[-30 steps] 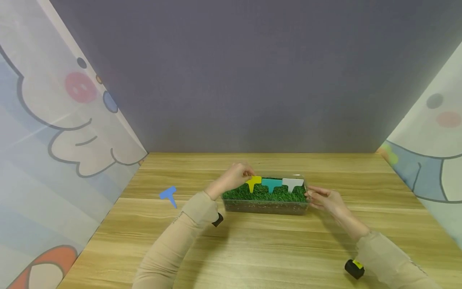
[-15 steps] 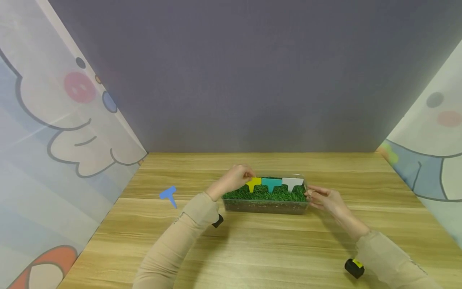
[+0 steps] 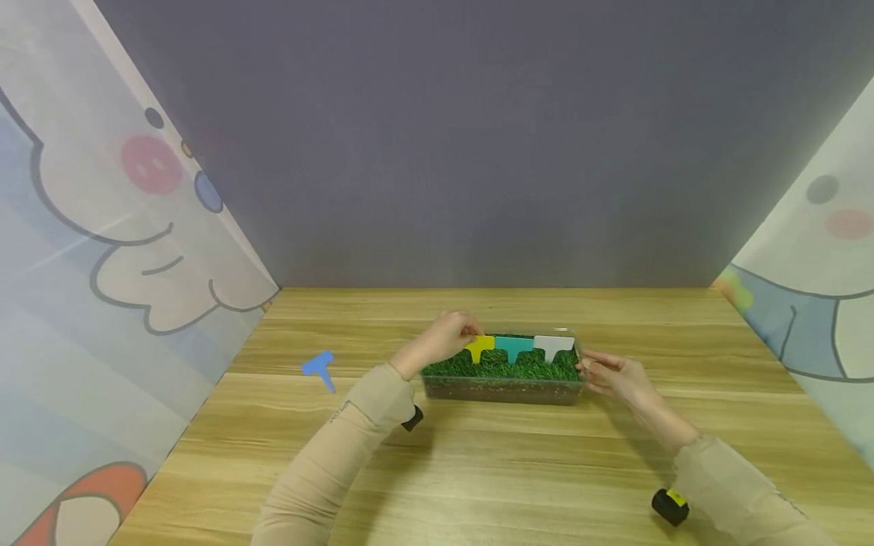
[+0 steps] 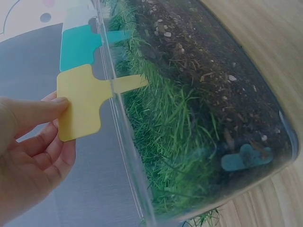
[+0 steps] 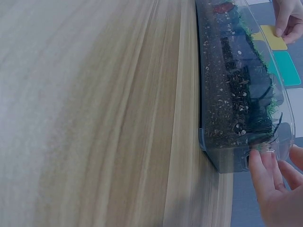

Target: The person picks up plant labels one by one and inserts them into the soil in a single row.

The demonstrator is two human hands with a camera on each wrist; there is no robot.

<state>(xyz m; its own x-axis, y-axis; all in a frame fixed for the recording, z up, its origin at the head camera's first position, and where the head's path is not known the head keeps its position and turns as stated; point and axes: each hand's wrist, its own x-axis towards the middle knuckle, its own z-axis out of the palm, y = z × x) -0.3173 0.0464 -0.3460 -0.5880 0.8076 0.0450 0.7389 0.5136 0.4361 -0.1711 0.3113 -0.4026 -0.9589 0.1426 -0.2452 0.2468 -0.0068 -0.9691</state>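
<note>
Almost nothing has moved over the last second: both hands and all tags sit where they were, the yellow tag maybe a touch lower in the grass. Reads as a seating or adjusting pause, with the tag's stake already down in the turf.

Left to right. Blue tag (image 3: 319, 369) lies flat on the wooden counter (image 3: 478, 470), well apart from the box; thin matte plastic, T-shaped. Left hand (image 3: 442, 337) pinches the yellow tag (image 3: 480, 346) by the edge of its flat head, thumb on the face and fingers curled behind; the left wrist view shows the head rounded-rectangular, the narrow stake (image 4: 130, 83) running in behind the clear wall. Teal tag (image 3: 514, 348) stands just beside it, then the white tag (image 3: 553, 346), same shape, all upright in a row.

Clear box (image 3: 503, 390) is a long rigid transparent plastic trough, glossy; inside it dark crumbly soil with pale specks below, fine green grass blades on top. Right hand (image 3: 614, 374) rests against the box's right end, fingers nearly straight and touching the wall, gripping nothing. Counter is pale wood grain, smooth.
</note>
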